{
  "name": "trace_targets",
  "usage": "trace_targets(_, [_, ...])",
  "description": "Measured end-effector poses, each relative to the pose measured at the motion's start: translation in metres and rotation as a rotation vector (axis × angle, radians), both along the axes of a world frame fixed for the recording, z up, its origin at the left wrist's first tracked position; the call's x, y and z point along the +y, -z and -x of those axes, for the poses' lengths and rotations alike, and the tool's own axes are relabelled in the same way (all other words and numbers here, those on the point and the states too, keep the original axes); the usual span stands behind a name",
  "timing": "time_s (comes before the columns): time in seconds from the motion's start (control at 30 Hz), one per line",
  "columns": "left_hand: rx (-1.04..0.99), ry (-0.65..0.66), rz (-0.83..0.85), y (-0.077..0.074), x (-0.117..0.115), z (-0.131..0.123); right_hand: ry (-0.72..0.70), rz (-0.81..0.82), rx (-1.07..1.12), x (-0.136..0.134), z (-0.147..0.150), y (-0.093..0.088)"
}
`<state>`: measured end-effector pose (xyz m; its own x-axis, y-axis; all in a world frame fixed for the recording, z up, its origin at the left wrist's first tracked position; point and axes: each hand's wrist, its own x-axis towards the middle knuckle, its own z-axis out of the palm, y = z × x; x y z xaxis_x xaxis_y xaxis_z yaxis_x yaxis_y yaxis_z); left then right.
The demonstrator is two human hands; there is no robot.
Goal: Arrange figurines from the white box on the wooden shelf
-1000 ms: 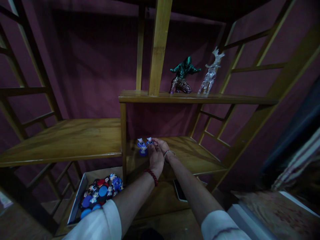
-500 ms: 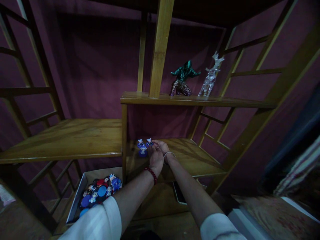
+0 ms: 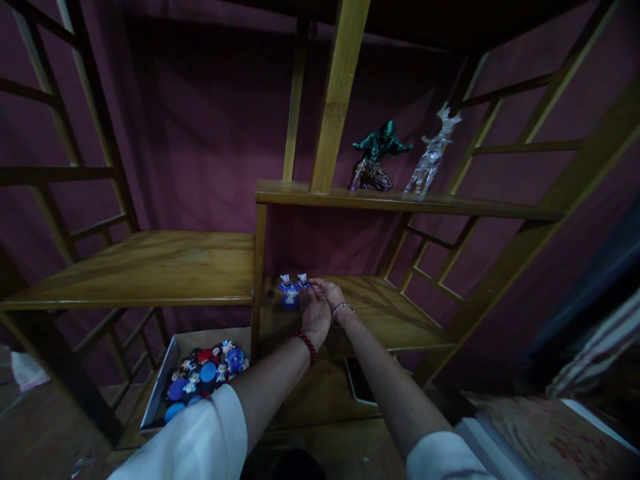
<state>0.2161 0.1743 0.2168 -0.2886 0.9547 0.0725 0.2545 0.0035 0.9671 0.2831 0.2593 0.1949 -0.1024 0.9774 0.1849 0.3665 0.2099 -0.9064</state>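
Three small purple-and-white figurines stand close together on the lower right shelf board point(image 3: 385, 310): a back left figurine point(image 3: 285, 282), a back right figurine point(image 3: 303, 281) and a front figurine point(image 3: 290, 297). Just right of them my left hand point(image 3: 316, 320), with a red bead bracelet at its wrist, has its fingers drawn together. My right hand point(image 3: 331, 293), wearing a silver bangle, meets it from behind and the right with curled fingers. Whatever lies between the two hands is hidden by them.
Lower left, an open cardboard box point(image 3: 159, 387) holds many figurines. Above the hands, an upper shelf point(image 3: 300, 195) carries a green-and-bronze kneeling figure point(image 3: 375, 157) and a clear figure point(image 3: 427, 157). A wooden post point(image 3: 259, 267) borders the compartment's left. A dark flat object point(image 3: 360, 381) lies below.
The camera view has shifted slightly, so the shelf appears further right. Both hands stay together beside the three figurines, with little visible change.
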Motion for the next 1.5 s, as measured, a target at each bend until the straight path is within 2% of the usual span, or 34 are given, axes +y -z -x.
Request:
trace_targets(0.17, [0.04,0.014,-0.009,-0.006,-0.013,0.003,0.034,-0.081,-0.199,-0.012,-0.004,0.0])
trace_targets(0.3, [0.062,0.051,-0.035,-0.01,-0.027,0.005,0.039,-0.118,-0.319,-0.03,-0.005,-0.009])
trace_targets(0.5, [0.079,0.051,-0.04,-0.011,-0.045,0.008,0.055,-0.163,-0.394,-0.064,-0.003,-0.023])
trace_targets(0.77, [0.056,0.076,-0.083,-0.008,-0.068,0.012,0.064,-0.201,-0.418,-0.103,-0.003,-0.028])
trace_targets(1.07, [0.083,0.075,-0.14,0.002,-0.101,0.027,0.059,-0.186,-0.371,-0.138,0.006,-0.018])
trace_targets(1.5, [0.143,0.064,-0.25,0.014,-0.148,0.065,0.052,-0.31,-0.412,-0.187,0.032,-0.002])
